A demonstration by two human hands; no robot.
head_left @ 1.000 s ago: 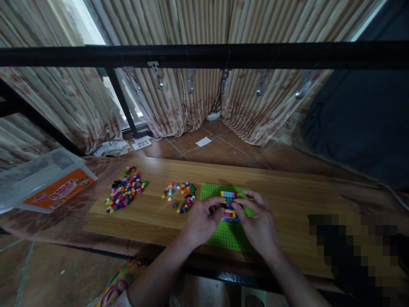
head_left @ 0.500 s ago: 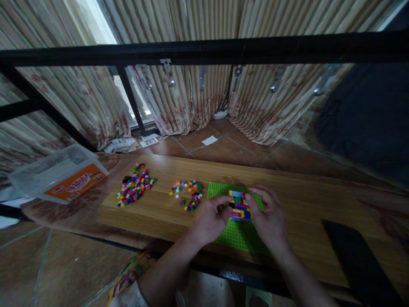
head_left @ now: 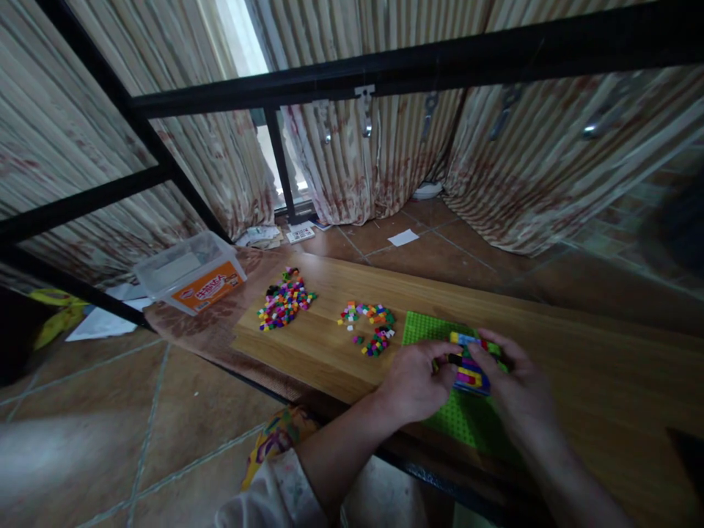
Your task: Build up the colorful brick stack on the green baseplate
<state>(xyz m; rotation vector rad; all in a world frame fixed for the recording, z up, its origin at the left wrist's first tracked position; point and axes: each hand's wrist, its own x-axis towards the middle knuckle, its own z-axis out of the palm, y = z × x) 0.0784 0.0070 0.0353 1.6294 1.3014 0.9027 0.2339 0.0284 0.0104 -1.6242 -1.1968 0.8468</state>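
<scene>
A block of multicoloured toy building bricks (head_left: 471, 375), in rows of blue, purple, yellow and red, is held between my two hands over the green studded baseplate (head_left: 459, 424). My left hand (head_left: 418, 385) has thumb and forefinger closed at its left side, by a dark piece. On the opposite side, my right hand (head_left: 520, 389) grips the bricks with thumb in front and fingers behind. Fingers cover parts of the bricks, and I cannot tell whether their underside touches the baseplate.
Left of the baseplate on the wooden board (head_left: 324, 367) lie a small ring of loose bricks (head_left: 378, 341) and a larger brick pile (head_left: 286, 301). Farther left stands a clear plastic box (head_left: 190, 275) with an orange label. A black metal rail (head_left: 308, 88) crosses in front of the curtains.
My view has turned to the left, so everything sits farther right in the picture. Both hands still hold the bricks, and my right fingers have shifted a little around them.
</scene>
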